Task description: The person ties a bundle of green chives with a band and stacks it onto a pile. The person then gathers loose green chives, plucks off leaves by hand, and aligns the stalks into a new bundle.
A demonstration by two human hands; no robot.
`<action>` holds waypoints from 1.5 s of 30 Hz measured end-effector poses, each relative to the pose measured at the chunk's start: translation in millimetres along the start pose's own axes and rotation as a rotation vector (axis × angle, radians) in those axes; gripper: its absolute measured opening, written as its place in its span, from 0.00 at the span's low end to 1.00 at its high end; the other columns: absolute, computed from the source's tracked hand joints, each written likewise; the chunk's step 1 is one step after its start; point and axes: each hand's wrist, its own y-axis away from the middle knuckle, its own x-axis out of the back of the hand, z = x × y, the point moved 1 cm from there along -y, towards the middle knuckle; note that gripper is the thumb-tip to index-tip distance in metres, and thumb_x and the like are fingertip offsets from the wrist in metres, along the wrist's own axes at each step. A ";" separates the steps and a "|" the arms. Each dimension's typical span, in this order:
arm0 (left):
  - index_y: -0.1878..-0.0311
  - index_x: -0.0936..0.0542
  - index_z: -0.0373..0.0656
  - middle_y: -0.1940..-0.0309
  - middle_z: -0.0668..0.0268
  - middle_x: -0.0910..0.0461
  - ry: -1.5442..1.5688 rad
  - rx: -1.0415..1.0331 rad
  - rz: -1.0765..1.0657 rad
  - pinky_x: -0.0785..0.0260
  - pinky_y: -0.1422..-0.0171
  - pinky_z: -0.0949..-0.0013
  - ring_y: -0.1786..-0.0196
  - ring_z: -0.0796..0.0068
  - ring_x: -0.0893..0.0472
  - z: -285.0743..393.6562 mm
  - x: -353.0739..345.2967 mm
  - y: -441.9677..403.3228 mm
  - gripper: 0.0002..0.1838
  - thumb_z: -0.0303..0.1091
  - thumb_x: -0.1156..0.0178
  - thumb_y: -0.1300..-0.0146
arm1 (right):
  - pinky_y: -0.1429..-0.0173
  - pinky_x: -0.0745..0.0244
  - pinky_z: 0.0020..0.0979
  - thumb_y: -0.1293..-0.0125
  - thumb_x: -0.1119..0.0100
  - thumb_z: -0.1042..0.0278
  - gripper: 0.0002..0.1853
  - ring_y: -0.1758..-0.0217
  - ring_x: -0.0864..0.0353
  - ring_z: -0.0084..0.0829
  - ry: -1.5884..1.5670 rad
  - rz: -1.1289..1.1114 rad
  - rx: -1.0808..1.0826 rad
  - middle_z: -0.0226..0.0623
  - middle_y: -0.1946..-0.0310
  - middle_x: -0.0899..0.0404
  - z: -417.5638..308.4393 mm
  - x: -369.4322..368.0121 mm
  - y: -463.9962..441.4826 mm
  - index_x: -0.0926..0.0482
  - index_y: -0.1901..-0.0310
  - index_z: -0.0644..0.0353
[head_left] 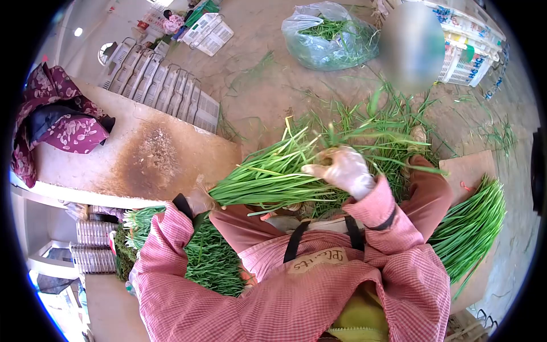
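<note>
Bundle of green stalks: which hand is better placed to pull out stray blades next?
Right, probably. The right hand is at the loose, spread end of the bundle, while the left hand grips the gathered end.

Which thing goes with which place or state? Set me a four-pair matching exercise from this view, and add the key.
Column one
1. Left hand
2. Plastic bag
3. Floral cloth
4. Row of crates

Column two
A. Maroon with a pale pattern, draped over one end of the ledge
B. Closed around one end of a bundle of green stalks
C. Greyish white, along the far side of the ledge
D. See-through, on the floor, with green leaves inside

Right pairs: 1-B, 2-D, 3-A, 4-C.
</note>
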 end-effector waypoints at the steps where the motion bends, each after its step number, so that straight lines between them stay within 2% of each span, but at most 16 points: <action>1: 0.53 0.25 0.40 0.73 0.72 0.22 0.078 0.019 0.033 0.32 0.72 0.79 0.75 0.85 0.27 11.6 -9.0 4.8 0.25 0.11 0.40 0.59 | 0.53 0.29 0.37 0.50 0.37 0.51 0.20 0.60 0.23 0.42 0.047 -0.052 -0.004 0.46 0.66 0.22 -14.2 -15.2 -9.4 0.21 0.61 0.59; 6: 0.50 0.26 0.41 0.75 0.69 0.22 0.027 0.043 -0.016 0.32 0.76 0.78 0.77 0.83 0.26 -10.6 -12.6 2.8 0.29 0.10 0.41 0.60 | 0.59 0.30 0.38 0.47 0.40 0.62 0.11 0.65 0.24 0.38 -0.330 -0.020 0.173 0.41 0.72 0.23 0.6 -77.7 -38.5 0.22 0.66 0.61; 12: 0.45 0.31 0.40 0.76 0.63 0.22 0.196 0.141 -0.113 0.34 0.82 0.78 0.80 0.76 0.24 -28.7 -12.1 9.8 0.35 0.08 0.43 0.63 | 0.81 0.35 0.23 0.37 0.49 0.57 0.14 0.80 0.32 0.20 -1.495 0.197 -0.587 0.28 0.81 0.31 86.0 -41.6 -43.1 0.26 0.66 0.62; 14: 0.46 0.31 0.40 0.76 0.63 0.22 0.212 0.117 -0.102 0.34 0.82 0.78 0.81 0.76 0.25 -30.3 -14.8 12.2 0.34 0.08 0.43 0.62 | 0.85 0.41 0.21 0.36 0.50 0.58 0.13 0.85 0.38 0.18 -1.459 0.522 -0.369 0.25 0.84 0.35 119.5 -28.9 -40.8 0.26 0.67 0.61; 17: 0.48 0.29 0.40 0.77 0.63 0.22 0.275 0.124 -0.039 0.35 0.82 0.78 0.83 0.77 0.26 -28.1 -18.7 13.9 0.31 0.09 0.43 0.61 | 0.87 0.44 0.22 0.38 0.48 0.63 0.09 0.88 0.40 0.16 -1.124 0.214 -0.462 0.25 0.83 0.32 98.0 -8.1 0.4 0.25 0.68 0.60; 20: 0.51 0.26 0.41 0.77 0.65 0.23 0.281 0.120 -0.057 0.35 0.82 0.79 0.82 0.78 0.27 -24.8 -24.9 9.2 0.29 0.09 0.43 0.62 | 0.51 0.27 0.35 0.44 0.41 0.54 0.26 0.61 0.23 0.36 -0.542 -0.115 -0.058 0.44 0.45 0.31 35.1 -35.0 30.4 0.31 0.48 0.62; 21: 0.51 0.26 0.41 0.77 0.65 0.23 0.281 0.127 -0.068 0.35 0.82 0.79 0.82 0.78 0.27 -27.5 -28.7 5.4 0.29 0.09 0.43 0.62 | 0.41 0.36 0.39 0.48 0.41 0.46 0.37 0.47 0.28 0.44 -0.259 -0.223 -0.116 0.48 0.47 0.31 15.1 -44.1 24.3 0.38 0.42 0.63; 25: 0.52 0.26 0.41 0.74 0.68 0.22 0.234 0.044 -0.057 0.31 0.77 0.77 0.76 0.80 0.25 -30.9 -42.1 3.6 0.30 0.07 0.43 0.64 | 0.57 0.28 0.36 0.45 0.44 0.50 0.24 0.61 0.23 0.41 -0.202 -0.218 -0.016 0.47 0.66 0.23 28.2 -121.6 -39.3 0.26 0.57 0.65; 27: 0.54 0.25 0.42 0.74 0.66 0.22 0.305 -0.020 -0.017 0.31 0.76 0.76 0.79 0.78 0.26 -24.8 -46.4 15.5 0.28 0.07 0.43 0.62 | 0.68 0.29 0.27 0.38 0.49 0.62 0.12 0.75 0.29 0.25 -0.589 -0.279 -0.067 0.36 0.76 0.26 46.7 -110.7 -40.4 0.24 0.58 0.60; 30: 0.55 0.25 0.40 0.73 0.62 0.21 0.503 0.199 -0.119 0.31 0.77 0.75 0.81 0.75 0.25 -67.4 -41.5 27.9 0.27 0.08 0.43 0.62 | 0.80 0.36 0.24 0.35 0.57 0.64 0.09 0.81 0.36 0.21 -1.530 0.189 -0.860 0.26 0.81 0.34 66.1 -52.7 -30.1 0.28 0.64 0.58; 31: 0.57 0.25 0.37 0.72 0.59 0.21 0.638 0.198 -0.154 0.31 0.77 0.74 0.82 0.73 0.25 -80.5 -45.9 30.7 0.24 0.09 0.42 0.62 | 0.83 0.39 0.22 0.34 0.60 0.64 0.10 0.81 0.36 0.20 -2.284 -0.211 -0.461 0.27 0.81 0.34 126.5 -58.0 -40.3 0.31 0.66 0.59; 34: 0.60 0.25 0.34 0.73 0.58 0.21 0.761 0.236 -0.146 0.32 0.79 0.75 0.82 0.73 0.25 -92.4 -64.3 37.4 0.22 0.09 0.42 0.63 | 0.82 0.40 0.22 0.33 0.60 0.63 0.10 0.84 0.38 0.20 -2.518 -0.259 -0.211 0.25 0.84 0.37 135.3 -10.3 -21.1 0.33 0.69 0.57; 36: 0.63 0.26 0.34 0.75 0.60 0.23 0.775 0.188 -0.090 0.32 0.79 0.75 0.81 0.74 0.26 -87.4 -78.1 41.2 0.17 0.12 0.44 0.60 | 0.84 0.45 0.20 0.35 0.53 0.64 0.11 0.86 0.40 0.17 -1.844 0.296 -0.517 0.22 0.85 0.38 105.2 4.7 0.9 0.32 0.72 0.60; 40: 0.68 0.26 0.35 0.77 0.62 0.24 0.730 0.186 -0.096 0.34 0.76 0.75 0.80 0.75 0.27 -79.0 -94.1 42.9 0.10 0.17 0.46 0.57 | 0.83 0.43 0.16 0.41 0.44 0.60 0.11 0.84 0.37 0.16 -1.247 -0.139 -0.333 0.27 0.79 0.27 49.2 -36.0 33.8 0.24 0.64 0.60; 43: 0.71 0.27 0.36 0.78 0.63 0.25 0.711 0.186 -0.112 0.35 0.74 0.75 0.79 0.75 0.27 -76.3 -99.8 42.1 0.05 0.21 0.47 0.55 | 0.60 0.26 0.35 0.51 0.35 0.52 0.43 0.72 0.26 0.27 -0.991 -0.192 -0.197 0.41 0.60 0.23 19.6 -105.5 25.0 0.44 0.38 0.64; 45: 0.74 0.27 0.37 0.79 0.63 0.26 0.705 0.192 -0.123 0.36 0.73 0.75 0.78 0.75 0.28 -76.5 -104.0 43.1 0.03 0.24 0.48 0.53 | 0.57 0.27 0.33 0.46 0.40 0.56 0.36 0.69 0.24 0.29 -0.652 -0.508 -0.274 0.44 0.62 0.23 -0.5 -107.7 14.5 0.40 0.41 0.68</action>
